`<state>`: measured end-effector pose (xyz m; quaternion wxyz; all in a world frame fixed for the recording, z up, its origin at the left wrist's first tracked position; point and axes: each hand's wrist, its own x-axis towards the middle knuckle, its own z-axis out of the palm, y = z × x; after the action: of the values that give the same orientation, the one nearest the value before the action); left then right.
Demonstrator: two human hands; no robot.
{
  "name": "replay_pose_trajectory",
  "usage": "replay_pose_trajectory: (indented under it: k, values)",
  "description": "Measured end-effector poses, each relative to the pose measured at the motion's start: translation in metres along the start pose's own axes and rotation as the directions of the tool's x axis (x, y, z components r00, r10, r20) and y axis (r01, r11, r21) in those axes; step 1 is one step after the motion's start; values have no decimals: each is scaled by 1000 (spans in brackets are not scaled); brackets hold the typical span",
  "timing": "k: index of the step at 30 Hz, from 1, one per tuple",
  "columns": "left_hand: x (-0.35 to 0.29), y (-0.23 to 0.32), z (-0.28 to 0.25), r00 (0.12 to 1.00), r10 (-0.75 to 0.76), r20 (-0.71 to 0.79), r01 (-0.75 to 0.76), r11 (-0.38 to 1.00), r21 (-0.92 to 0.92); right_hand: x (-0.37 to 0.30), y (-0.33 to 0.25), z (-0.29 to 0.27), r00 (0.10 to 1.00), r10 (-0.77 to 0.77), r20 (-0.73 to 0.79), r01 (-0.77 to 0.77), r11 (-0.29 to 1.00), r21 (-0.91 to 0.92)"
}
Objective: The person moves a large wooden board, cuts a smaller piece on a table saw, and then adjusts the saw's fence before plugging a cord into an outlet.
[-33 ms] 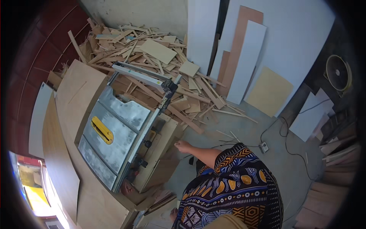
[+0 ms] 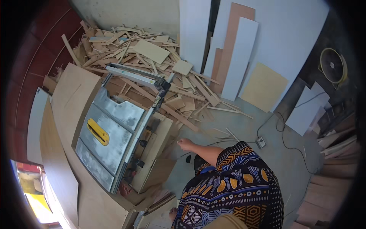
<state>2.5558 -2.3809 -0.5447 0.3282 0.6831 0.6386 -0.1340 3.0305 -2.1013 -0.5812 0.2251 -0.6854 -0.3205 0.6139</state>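
My right hand (image 2: 185,144) reaches out from the patterned sleeve, its fingers curled in with no object visible in them. It hangs beside the wooden base (image 2: 158,170) of a table saw, apart from it. What seems to be my left hand (image 2: 173,213) shows only as a small patch of skin at the edge of my clothing; its fingers are not readable. To the left stands the table saw (image 2: 114,118), its grey metal top carrying a yellow insert plate (image 2: 98,132). A fence rail (image 2: 131,74) lies across its far end.
Wood offcuts (image 2: 152,51) heap up behind the saw. Large panels (image 2: 282,42) lean at the back, near a round fan (image 2: 333,65). A cable and a socket box (image 2: 260,142) lie on the floor. Stacked boards (image 2: 320,194) stand at right; a wooden side table (image 2: 66,95) adjoins the saw.
The surroundings have shifted slightly left in the view. My right hand is a little farther right of the saw base, its fingers still curled.
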Motion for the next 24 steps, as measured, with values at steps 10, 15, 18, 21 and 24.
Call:
replay_pose_trajectory:
  k: [10,15,18,21,24]
  values:
    - [79,-1,-22,703,676,221,-708,639,300,-260,354,-161,448,417,-791,-300,903,306]
    - [141,103,12,389,852,350,-900,270,342,-393,415,-144,342,705,-621,-109,687,719]
    - [166,214,-5,796,481,367,-365,866,-342,-443,447,-126,388,769,-507,-93,580,809]
    - [171,310,-14,904,78,421,143,872,-469,-485,479,-124,427,770,-475,-158,581,798]
    - [167,397,-2,918,118,380,2,954,-301,-518,534,-124,403,648,-646,-246,757,605]
